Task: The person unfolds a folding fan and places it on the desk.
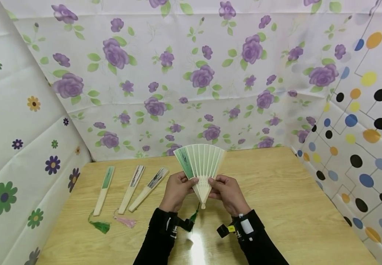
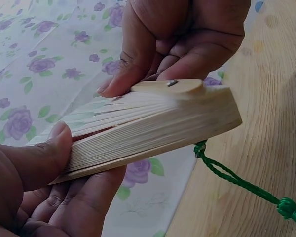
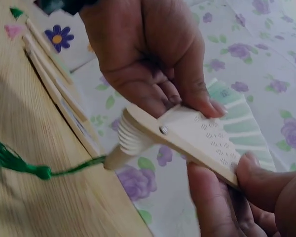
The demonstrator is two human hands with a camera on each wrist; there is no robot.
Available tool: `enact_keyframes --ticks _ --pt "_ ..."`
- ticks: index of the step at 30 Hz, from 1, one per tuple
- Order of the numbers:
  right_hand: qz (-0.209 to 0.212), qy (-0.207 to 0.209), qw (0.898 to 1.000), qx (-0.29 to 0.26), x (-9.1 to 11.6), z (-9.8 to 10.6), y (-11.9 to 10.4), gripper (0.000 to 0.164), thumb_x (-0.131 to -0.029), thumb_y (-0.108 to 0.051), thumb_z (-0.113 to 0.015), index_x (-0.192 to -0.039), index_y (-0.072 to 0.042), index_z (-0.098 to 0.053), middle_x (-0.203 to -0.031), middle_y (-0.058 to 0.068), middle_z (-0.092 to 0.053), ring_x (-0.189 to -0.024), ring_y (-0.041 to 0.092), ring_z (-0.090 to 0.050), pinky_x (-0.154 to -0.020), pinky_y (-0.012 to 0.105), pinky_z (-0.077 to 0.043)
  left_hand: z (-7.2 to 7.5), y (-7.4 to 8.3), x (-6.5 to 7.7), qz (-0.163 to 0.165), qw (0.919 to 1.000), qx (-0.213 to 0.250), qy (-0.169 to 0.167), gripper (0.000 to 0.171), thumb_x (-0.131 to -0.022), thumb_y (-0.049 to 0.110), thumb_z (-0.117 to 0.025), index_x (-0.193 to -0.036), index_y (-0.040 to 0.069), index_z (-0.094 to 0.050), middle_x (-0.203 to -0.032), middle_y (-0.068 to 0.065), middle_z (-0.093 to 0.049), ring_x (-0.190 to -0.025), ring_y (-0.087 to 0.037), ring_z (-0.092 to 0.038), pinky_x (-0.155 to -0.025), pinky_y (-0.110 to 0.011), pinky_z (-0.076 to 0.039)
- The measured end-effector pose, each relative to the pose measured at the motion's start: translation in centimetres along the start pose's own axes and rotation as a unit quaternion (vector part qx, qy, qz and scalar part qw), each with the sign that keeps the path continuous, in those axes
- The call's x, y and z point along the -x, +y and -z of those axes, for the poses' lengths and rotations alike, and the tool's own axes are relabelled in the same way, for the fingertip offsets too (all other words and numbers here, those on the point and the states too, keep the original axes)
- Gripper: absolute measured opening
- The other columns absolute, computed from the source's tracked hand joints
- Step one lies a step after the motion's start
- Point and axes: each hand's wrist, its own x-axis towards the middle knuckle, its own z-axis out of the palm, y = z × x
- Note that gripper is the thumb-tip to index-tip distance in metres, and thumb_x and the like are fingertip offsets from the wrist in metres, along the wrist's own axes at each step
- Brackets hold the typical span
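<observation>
A pale green folding fan with wooden ribs stands partly spread above the table, its pivot end pointing down. My left hand pinches its left side between thumb and fingers. On the other side, my right hand grips the ribs the same way. The left wrist view shows the stacked ribs still pressed close together at the pivot. From that end hangs a green tassel on a cord. Small cut-out patterns mark the ribs in the right wrist view.
Left on the wooden table lie several closed fans: one with a green panel and green tassel, one with a pink tassel, and a slanted one. Flowered cloth hangs behind; dotted cloth stands right.
</observation>
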Motion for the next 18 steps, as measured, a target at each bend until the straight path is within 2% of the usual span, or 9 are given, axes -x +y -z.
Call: enact_keyframes --ticks 5,10,13,18 --pt "0.004 0.034 0.999 -0.012 0.0 -0.7 0.3 0.029 -0.116 -0.012 -0.068 -0.089 -0.003 -0.066 -0.084 0.003 -0.077 -0.077 0.013 -0.081 -0.075 0.024 -0.073 0.1 0.0 0.1 -0.001 1.0 0.002 0.002 0.036 -0.113 0.001 -0.068 -0.148 -0.009 -0.069 -0.138 -0.033 -0.076 -0.112 -0.02 -0.083 -0.093 -0.03 -0.073" --pt "0.011 0.056 0.998 -0.014 0.1 -1.0 0.4 0.035 -0.117 -0.012 -0.067 -0.083 -0.004 -0.06 -0.081 0.003 -0.072 -0.074 0.011 -0.079 -0.071 0.022 -0.072 0.2 0.1 0.2 -0.003 0.9999 0.01 0.012 0.035 -0.113 -0.001 -0.067 -0.147 -0.008 -0.07 -0.138 -0.033 -0.076 -0.118 -0.028 -0.084 -0.097 -0.034 -0.073" --pt "0.009 0.045 0.999 -0.011 0.1 -0.8 0.2 0.03 -0.116 -0.012 -0.069 -0.088 -0.003 -0.063 -0.083 0.003 -0.076 -0.076 0.012 -0.08 -0.074 0.023 -0.073 0.2 0.1 0.2 -0.003 0.9998 0.012 0.014 0.035 -0.113 -0.001 -0.067 -0.147 -0.008 -0.07 -0.139 -0.034 -0.076 -0.12 -0.031 -0.083 -0.096 -0.033 -0.073" --pt "0.006 0.001 1.0 -0.004 -0.1 0.0 0.1 0.016 -0.114 -0.006 -0.069 -0.1 0.001 -0.066 -0.088 0.002 -0.08 -0.083 0.012 -0.082 -0.082 0.026 -0.074 0.2 0.2 0.2 -0.004 0.9997 0.016 0.018 0.037 -0.113 -0.001 -0.067 -0.149 -0.008 -0.068 -0.142 -0.035 -0.074 -0.125 -0.035 -0.082 -0.098 -0.033 -0.073"
